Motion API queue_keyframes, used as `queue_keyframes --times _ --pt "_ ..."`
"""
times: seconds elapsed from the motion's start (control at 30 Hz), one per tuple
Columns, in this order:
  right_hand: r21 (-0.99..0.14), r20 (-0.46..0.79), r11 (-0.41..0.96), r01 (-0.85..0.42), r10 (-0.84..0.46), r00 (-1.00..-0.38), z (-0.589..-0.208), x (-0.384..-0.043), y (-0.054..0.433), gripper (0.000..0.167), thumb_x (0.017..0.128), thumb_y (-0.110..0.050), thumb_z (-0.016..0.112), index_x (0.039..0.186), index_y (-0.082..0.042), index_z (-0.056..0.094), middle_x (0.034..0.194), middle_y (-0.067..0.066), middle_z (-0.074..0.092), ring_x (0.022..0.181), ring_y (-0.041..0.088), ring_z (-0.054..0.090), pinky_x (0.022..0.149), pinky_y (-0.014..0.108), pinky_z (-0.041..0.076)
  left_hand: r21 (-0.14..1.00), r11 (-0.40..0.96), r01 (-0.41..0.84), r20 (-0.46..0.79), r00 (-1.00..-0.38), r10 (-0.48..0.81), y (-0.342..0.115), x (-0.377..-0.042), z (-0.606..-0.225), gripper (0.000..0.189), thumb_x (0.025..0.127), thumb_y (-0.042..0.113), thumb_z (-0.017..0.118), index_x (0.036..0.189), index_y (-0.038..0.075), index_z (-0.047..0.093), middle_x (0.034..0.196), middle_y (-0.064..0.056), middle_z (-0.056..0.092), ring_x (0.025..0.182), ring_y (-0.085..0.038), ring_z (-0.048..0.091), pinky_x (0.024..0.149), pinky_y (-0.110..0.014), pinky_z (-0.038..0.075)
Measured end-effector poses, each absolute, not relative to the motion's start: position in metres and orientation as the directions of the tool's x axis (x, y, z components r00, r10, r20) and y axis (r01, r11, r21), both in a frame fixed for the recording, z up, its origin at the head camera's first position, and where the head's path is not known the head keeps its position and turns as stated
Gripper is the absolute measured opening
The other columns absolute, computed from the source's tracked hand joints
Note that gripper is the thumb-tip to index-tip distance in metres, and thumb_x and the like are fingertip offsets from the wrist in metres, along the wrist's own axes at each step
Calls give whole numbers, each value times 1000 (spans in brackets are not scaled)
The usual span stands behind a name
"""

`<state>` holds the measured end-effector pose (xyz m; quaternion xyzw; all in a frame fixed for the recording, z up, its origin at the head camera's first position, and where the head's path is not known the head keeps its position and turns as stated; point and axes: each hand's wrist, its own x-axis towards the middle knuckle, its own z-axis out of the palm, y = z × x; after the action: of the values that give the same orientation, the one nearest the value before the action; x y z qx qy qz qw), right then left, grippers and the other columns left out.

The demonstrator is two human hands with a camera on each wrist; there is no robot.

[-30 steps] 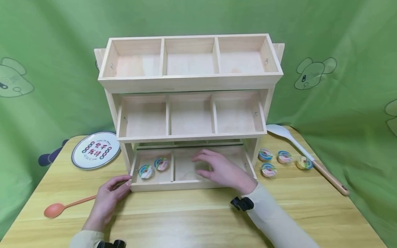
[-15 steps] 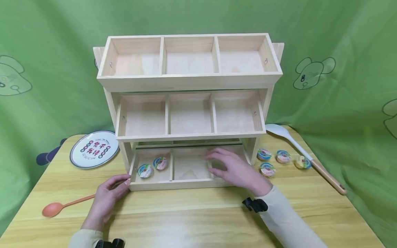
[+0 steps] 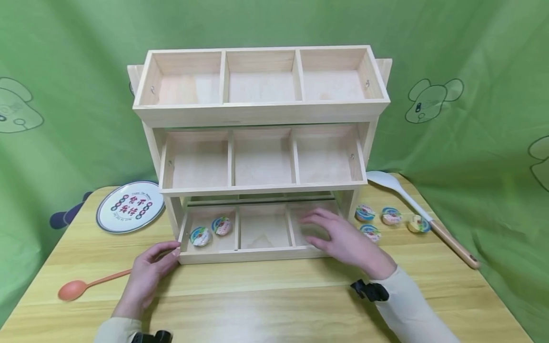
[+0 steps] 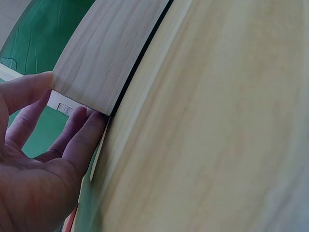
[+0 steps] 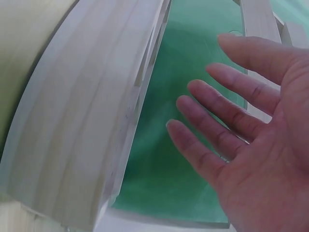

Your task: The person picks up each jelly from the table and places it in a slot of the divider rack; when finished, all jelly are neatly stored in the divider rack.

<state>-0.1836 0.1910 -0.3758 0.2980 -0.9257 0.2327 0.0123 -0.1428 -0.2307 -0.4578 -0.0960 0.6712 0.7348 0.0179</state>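
Observation:
A pale wooden three-tier rack (image 3: 262,114) stands on the table, each tier split into three compartments. In the bottom tray's (image 3: 253,257) left compartment lie two small jelly cups, one nearer the front (image 3: 200,236) and one behind it (image 3: 221,226). My left hand (image 3: 147,274) touches that tray's front left corner with thumb and fingertips; in the left wrist view its fingers (image 4: 79,140) rest against the board's end. My right hand (image 3: 343,238) hovers over the bottom tray's right compartment, fingers spread and holding nothing in the right wrist view (image 5: 260,121).
Several jelly cups (image 3: 391,216) lie right of the rack, beside a white spatula-like utensil (image 3: 394,183) with a wooden handle. A printed plate (image 3: 130,207) and an orange spoon (image 3: 73,289) are on the left. Green cloth (image 3: 467,38) hangs behind.
My right hand has moved rightward across the bottom tray, from above the middle compartment to above the right one. The left hand stays at the tray's corner.

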Motion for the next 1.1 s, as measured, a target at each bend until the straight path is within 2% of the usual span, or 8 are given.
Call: queue_keyframes --times 0.27,0.63,1.1 --pt "-423 193 710 -563 -537 -821 -377 -180 206 42 88 -11 74 128 -6 61 130 9 57 121 30 53 105 50 45 983 -86 -159 -167 -982 -93 -232 -143 -457 32 92 2 65 121 -10 59 129 -20 49 104 -18 64 95 -29 52" --pt "-410 231 726 -552 -502 -833 -375 -176 225 42 86 -7 74 126 -6 61 130 9 58 120 32 53 104 54 44 983 -87 -160 -168 -981 -93 -233 -143 -458 29 92 2 66 118 -7 62 122 -11 54 104 -18 64 95 -30 53" --pt "-434 257 755 -492 -420 -870 -372 -170 252 41 87 -6 73 126 -4 61 129 13 57 117 37 53 102 59 44 982 -79 -173 -180 -980 -87 -232 -144 -457 33 94 3 64 123 -9 57 135 -21 44 107 -18 63 97 -29 51"
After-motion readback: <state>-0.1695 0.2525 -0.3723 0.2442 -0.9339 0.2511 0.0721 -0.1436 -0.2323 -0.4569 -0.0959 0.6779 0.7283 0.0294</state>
